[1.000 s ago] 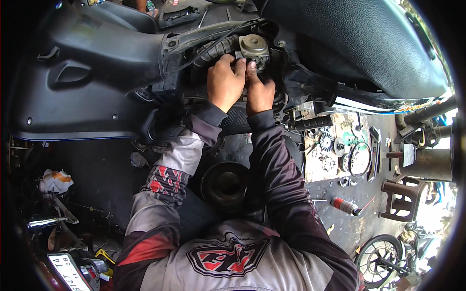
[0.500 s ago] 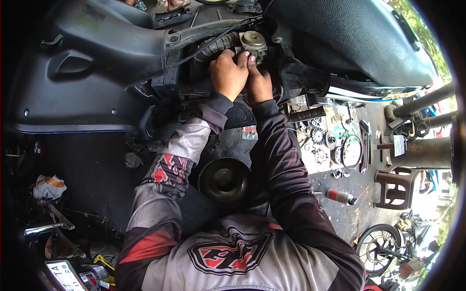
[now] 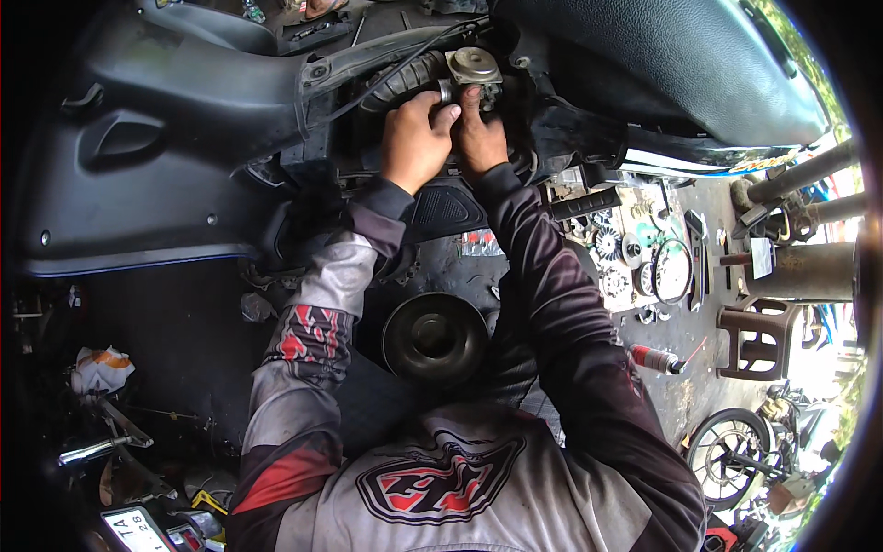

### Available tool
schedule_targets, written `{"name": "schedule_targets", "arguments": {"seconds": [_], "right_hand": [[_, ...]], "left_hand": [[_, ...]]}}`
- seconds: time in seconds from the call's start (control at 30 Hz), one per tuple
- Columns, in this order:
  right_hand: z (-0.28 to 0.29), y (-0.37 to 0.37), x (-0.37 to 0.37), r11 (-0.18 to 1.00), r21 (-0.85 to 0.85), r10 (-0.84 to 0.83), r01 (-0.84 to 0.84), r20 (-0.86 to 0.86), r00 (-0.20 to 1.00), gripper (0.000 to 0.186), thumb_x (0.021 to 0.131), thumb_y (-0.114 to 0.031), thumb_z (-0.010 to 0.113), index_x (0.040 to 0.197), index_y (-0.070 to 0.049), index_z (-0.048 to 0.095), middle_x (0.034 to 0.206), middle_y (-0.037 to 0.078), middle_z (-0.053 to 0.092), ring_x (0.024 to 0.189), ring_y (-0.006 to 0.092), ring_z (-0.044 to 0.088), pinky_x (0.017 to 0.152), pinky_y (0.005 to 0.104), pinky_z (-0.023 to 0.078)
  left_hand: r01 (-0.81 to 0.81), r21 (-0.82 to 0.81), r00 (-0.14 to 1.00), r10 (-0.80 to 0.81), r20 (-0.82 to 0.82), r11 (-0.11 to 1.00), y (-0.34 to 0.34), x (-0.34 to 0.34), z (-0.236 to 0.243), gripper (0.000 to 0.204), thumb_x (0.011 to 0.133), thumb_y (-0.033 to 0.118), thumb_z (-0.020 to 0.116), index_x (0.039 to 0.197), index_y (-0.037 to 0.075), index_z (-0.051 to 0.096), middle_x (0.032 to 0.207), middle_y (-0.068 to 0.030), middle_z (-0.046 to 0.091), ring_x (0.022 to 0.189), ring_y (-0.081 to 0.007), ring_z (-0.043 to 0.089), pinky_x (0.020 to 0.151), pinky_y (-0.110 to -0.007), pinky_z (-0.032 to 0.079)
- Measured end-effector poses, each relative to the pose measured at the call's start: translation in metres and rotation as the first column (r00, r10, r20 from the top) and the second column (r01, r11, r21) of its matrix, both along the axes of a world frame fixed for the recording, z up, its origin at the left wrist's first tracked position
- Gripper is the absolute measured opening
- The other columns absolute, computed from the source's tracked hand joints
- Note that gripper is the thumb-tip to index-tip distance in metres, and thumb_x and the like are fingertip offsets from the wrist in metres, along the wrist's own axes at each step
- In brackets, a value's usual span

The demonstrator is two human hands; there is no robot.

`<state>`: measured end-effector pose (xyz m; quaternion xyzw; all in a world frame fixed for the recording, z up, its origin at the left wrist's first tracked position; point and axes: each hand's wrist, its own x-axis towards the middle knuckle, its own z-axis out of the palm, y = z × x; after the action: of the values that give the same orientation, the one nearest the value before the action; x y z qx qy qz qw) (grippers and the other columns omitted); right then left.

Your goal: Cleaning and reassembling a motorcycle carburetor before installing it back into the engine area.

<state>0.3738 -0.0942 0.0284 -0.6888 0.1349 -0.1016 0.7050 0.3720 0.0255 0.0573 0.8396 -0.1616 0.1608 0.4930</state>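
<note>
A carburetor (image 3: 475, 64) with a round metal cap sits in the open bay of a scooter. Its lower body is in the grasp of my right hand (image 3: 482, 143), thumb pressed on the near face and the other fingers hidden behind. Just left of it, my left hand (image 3: 414, 143) is closed, with thumb and curled index finger near a silver ring-like part (image 3: 446, 90). What those fingers hold is hidden. A ribbed black rubber hose (image 3: 405, 78) lies beyond my left hand and runs toward the carburetor. Over the hose crosses a thin black cable (image 3: 397, 85).
The scooter's seat (image 3: 662, 74) rises at right, its dark body panel (image 3: 166, 156) at left. Below my forearms stands a round dark metal pan (image 3: 395, 342). Loose parts lie on a light sheet (image 3: 618, 299) at right, near a spray can (image 3: 655, 358) and a brown plastic stool (image 3: 756, 317).
My hands have drawn slightly apart, the left thumb moving away from the right one. The silver ring-like part now shows between them. The whole view has shifted a little.
</note>
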Motion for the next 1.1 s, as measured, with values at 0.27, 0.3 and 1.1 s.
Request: {"name": "schedule_targets", "arguments": {"seconds": [0.27,0.3,1.1], "right_hand": [[0.005,-0.007,-0.003,0.998,0.006,0.062,-0.062,0.009,0.998,0.078,0.090,-0.065,0.064,0.106,0.011,0.067,0.096,0.019,0.073,0.091,0.0219,0.068,0.080,0.0357,0.053],[-0.013,-0.007,0.006,0.998,0.007,0.060,-0.061,0.054,0.997,0.076,0.091,-0.063,0.065,0.106,0.012,0.067,0.097,0.020,0.073,0.092,0.0242,0.069,0.082,0.0375,0.053],[0.008,0.010,-0.011,0.983,-0.013,-0.181,0.181,-0.078,0.980,0.075,0.094,-0.060,0.063,0.109,0.013,0.064,0.100,0.028,0.071,0.098,0.0351,0.068,0.087,0.0434,0.051]], "left_hand": [[-0.195,-0.025,0.980,0.196,0.023,0.980,-0.021,-0.019,0.012,0.021,0.090,0.014,0.071,0.103,-0.001,0.070,0.090,-0.0225,0.071,0.084,-0.0392,0.072,0.071,-0.041,0.054],[-0.192,-0.028,0.981,0.193,0.030,0.981,-0.020,-0.019,0.012,0.020,0.091,0.014,0.071,0.103,-0.001,0.070,0.090,-0.0224,0.072,0.084,-0.0393,0.071,0.071,-0.041,0.054],[-0.136,0.010,0.983,0.133,0.128,0.991,-0.015,-0.012,0.010,0.020,0.092,0.018,0.070,0.102,0.001,0.070,0.085,-0.0231,0.070,0.079,-0.0422,0.069,0.067,-0.045,0.054]]}}
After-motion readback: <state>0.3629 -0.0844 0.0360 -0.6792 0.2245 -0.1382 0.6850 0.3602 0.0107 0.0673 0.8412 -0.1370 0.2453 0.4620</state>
